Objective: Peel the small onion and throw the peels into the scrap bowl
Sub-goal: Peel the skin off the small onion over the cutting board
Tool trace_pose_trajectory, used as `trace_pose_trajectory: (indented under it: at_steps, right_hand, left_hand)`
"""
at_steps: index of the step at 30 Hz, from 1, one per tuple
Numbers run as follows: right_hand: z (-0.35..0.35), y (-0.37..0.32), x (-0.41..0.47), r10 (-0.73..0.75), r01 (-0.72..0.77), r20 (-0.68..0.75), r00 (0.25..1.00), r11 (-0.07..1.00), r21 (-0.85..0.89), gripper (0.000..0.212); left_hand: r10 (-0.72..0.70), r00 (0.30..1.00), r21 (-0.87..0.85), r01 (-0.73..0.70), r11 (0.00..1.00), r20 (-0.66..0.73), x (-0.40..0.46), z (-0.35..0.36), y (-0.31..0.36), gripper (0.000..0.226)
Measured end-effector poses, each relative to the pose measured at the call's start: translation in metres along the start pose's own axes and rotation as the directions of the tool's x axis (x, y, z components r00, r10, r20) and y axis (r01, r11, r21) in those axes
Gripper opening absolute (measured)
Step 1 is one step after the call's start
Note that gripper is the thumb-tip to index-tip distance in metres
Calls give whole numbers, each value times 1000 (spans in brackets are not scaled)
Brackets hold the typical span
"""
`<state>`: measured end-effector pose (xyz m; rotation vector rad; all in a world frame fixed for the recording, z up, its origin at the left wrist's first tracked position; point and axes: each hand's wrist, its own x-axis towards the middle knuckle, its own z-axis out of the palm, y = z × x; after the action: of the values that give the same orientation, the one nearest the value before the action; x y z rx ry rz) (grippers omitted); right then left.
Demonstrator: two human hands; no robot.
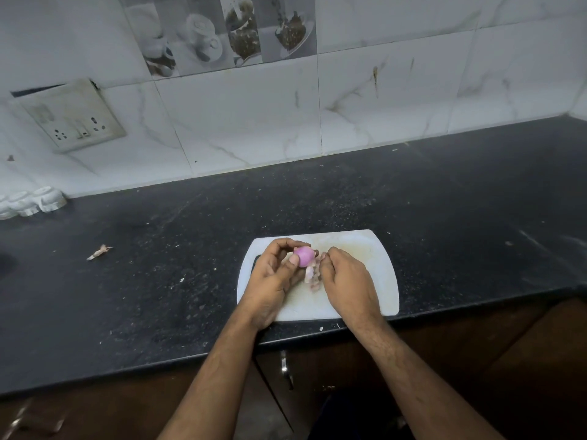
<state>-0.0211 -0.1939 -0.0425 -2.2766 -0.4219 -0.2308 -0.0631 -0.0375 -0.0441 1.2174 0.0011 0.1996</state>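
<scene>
A small pink-purple onion (304, 256) is held just above a white cutting board (378, 265) near the counter's front edge. My left hand (273, 281) grips it between thumb and fingertips. My right hand (344, 281) is right beside the onion, its fingertips pinching pale loose peel (310, 276) that hangs down below the onion. Whether the peel is still attached to the onion I cannot tell. No scrap bowl is in view.
The board lies on a black speckled counter (158, 281). One stray piece of peel (99, 251) lies on the counter at the left. White ribbed objects (31, 201) stand at the back left by the tiled wall. A socket plate (71, 115) is on the wall.
</scene>
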Motion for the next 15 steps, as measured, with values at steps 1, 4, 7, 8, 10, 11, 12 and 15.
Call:
trace_pose_trajectory:
  at_steps: [1,4,7,8,10,11,12,15]
  right_hand:
    - [1,-1,0,2,-2,12,1000,999,-34,31]
    - [2,-2,0,2,4,51,999,992,-124,26]
    - [1,-1,1,8,-7,42,999,999,-38,12]
    - [-1,-2,1,7,-7,39,999,1000,-11,13]
    - [-1,0,1,-21,20,29,999,999,42,15]
    - [-1,1,1,-45,44,11,999,996,79,10]
    - [-2,2,0,-66,66,-3,998,990,123,3]
    - [-3,4,-1,-67,68,-13,998,967,245,20]
  left_hand:
    - [2,999,-32,-3,999,-37,1,0,0,16]
    - [-17,993,-75,8,997,-120,3,2,0,21]
    - [-38,990,-62,30,998,-137,3,4,1,25]
    - [-41,990,-57,34,998,-137,3,5,1,26]
    - [-42,990,-45,37,998,-134,2,6,1,25]
    - [-42,991,-35,38,999,-126,2,6,1,24]
    - [-40,993,-13,39,999,-111,2,6,1,23]
    - [-30,998,92,34,995,-53,1,6,0,20]
